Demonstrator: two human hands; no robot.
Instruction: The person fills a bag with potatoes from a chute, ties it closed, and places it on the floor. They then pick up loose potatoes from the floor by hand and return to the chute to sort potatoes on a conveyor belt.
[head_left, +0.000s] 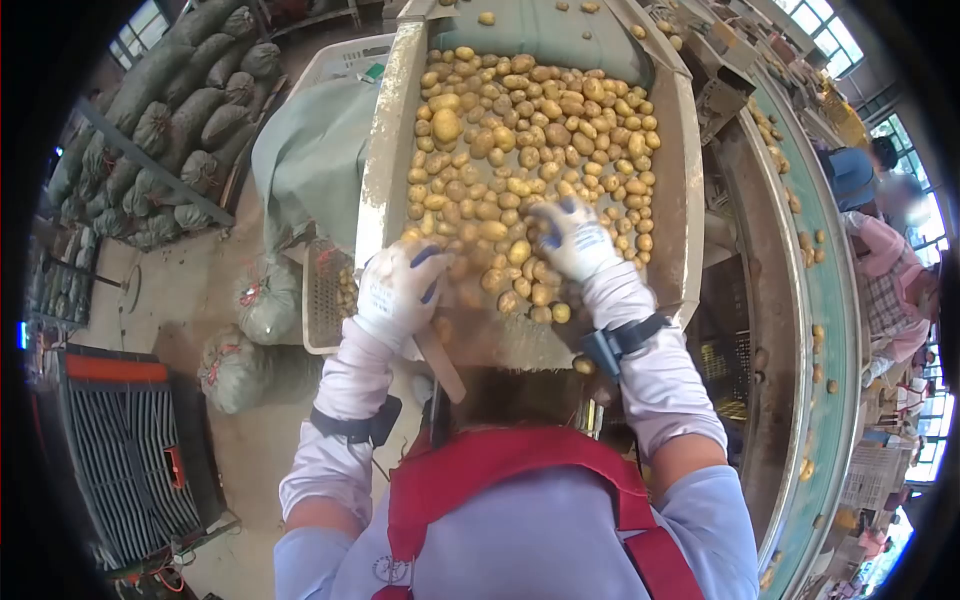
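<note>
A pale-walled sorting tray [378, 150] in front of me carries a spread of small yellow potatoes [545, 135]. Both my hands wear white gloves with blue fingertips. My left hand [398, 290] is over the tray's near left edge, its thumb and fingers apart and nothing visible between them. Blurred potatoes lie just to its right. Farther right, my right hand [578, 240] reaches in over the potatoes, fingers bent and spread, close to or touching several of them. I see no potato gripped there, though the undersides of the fingers are hidden.
Right of the tray runs a long green conveyor belt [815, 290] with scattered potatoes. Beyond it stands a person in a pink top [890, 260]. Filled sacks [190, 110] are stacked at the far left; a plastic crate [322, 300] sits left of the tray. One potato [583, 365] is near my right wrist.
</note>
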